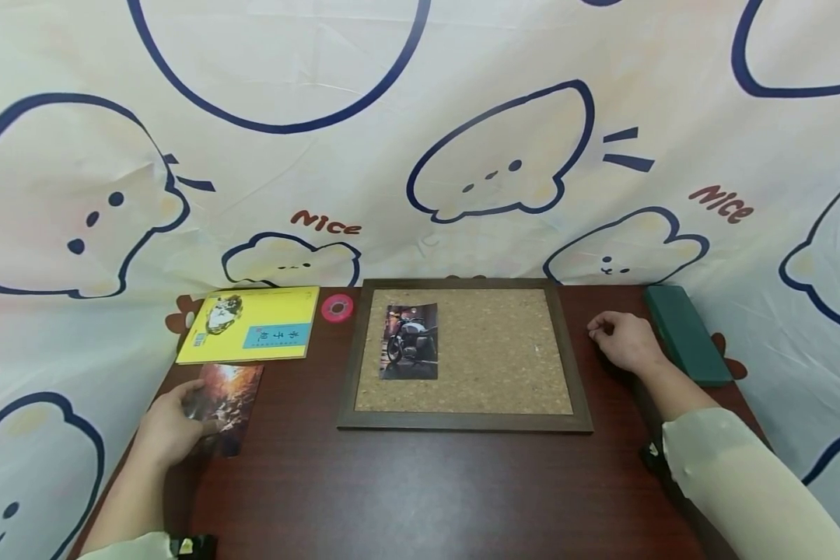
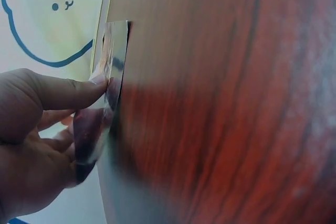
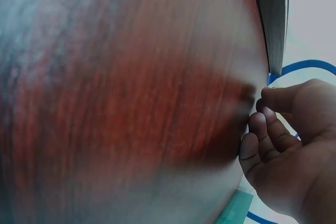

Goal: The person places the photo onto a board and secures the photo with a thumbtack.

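Observation:
My left hand (image 1: 168, 428) grips a glossy photo print (image 1: 234, 404) by its left side, at the table's left. In the left wrist view the same print (image 2: 88, 132) bows between the thumb and the fingers; whether its far edge touches the table I cannot tell. Right of the cork board, my right hand (image 1: 630, 342) lies with loosely curled fingers and holds nothing; the right wrist view shows those fingers (image 3: 258, 124) bent beside the tabletop. On the left part of the framed cork board (image 1: 497, 350) lies a motorcycle photo (image 1: 411, 342).
A yellow book (image 1: 252, 323) lies at the back left, just behind the held print. Between book and board is a pink tape roll (image 1: 329, 308). A long green box (image 1: 687, 334) stands at the right edge. Patterned cloth (image 1: 392, 179) hangs behind the dark wooden table (image 1: 420, 498).

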A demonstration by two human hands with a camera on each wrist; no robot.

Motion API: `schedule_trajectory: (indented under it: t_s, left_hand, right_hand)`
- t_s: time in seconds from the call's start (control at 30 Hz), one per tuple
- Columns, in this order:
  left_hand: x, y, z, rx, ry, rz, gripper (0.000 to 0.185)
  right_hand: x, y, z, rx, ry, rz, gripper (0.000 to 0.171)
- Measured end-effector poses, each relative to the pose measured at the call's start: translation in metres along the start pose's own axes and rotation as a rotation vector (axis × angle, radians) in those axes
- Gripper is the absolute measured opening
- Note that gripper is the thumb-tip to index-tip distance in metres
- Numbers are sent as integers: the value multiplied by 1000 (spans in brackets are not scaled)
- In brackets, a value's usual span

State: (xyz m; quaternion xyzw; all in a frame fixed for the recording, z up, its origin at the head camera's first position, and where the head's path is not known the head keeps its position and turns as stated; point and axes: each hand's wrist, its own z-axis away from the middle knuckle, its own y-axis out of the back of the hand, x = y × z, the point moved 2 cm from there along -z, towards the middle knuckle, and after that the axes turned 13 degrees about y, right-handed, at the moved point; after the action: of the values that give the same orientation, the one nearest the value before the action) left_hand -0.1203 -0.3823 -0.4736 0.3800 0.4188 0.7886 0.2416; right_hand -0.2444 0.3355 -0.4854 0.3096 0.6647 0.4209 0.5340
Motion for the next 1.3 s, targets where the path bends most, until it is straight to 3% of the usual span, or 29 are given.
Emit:
schedule_trajectory:
  t_s: [0.33,0.67,1.0,1.3]
  left_hand:
    - [3,0,3,-77,-38,112,92]
    - [10,1,9,-82,-58,182,98]
    - [26,2,13,-143,-79,265,94]
    - [43,0,14,-139,-116,270,91]
  right_hand:
    - [-5,4,4,9,-6,-27,16]
    - [-17,7,5,14,13,-51,15]
    - [-21,7,5,21,3,-79,14]
    - [-25,6,6,36,33,-96,15]
